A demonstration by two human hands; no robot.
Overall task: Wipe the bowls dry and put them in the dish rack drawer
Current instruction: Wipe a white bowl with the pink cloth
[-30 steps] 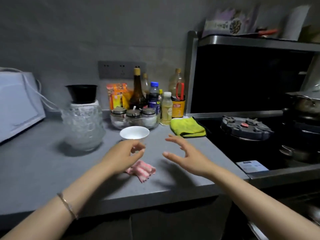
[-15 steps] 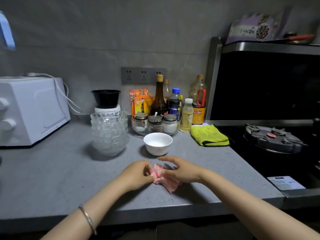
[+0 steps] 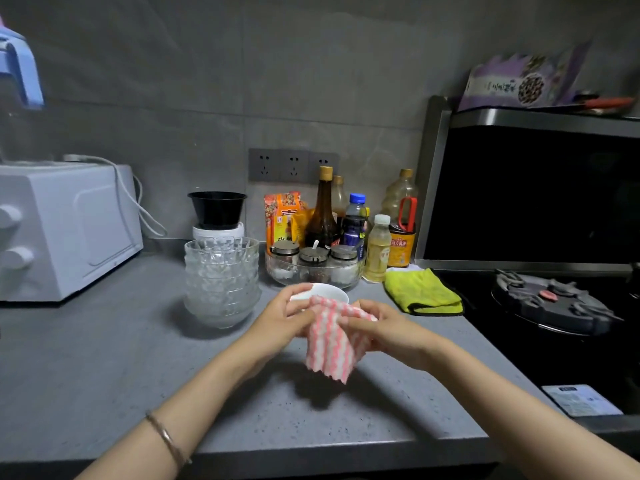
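1. Head view: on my feed both forearms come in from the bottom edge and meet over the middle of the counter (image 3: 104, 368).
2. The left hand (image 3: 282, 318) is curled, its thumb and fingertips pinching the upper left edge of the cloth (image 3: 330, 344). A thin bracelet (image 3: 166, 438) sits on that wrist.
3. The right hand (image 3: 384, 327) faces it, fingers together and clamped on the cloth's right side.
4. The pink-and-white cloth hangs between the hands, its lower corner above the counter.
5. The white bowl (image 3: 329, 292) stands upright on the counter just behind the hands. The left fingertips overlap its rim, and I cannot tell whether they touch it.
6. The stacked glass bowls (image 3: 221, 278) stand near, to the left of the white bowl.
7. Writing: the oil bottle (image 3: 401, 237) has an orange label with Chinese characters I cannot make out. The orange packet (image 3: 282, 216) and the purple packet (image 3: 519, 81) carry print too blurred to read, and so does the sticker (image 3: 581, 400) on the stove.
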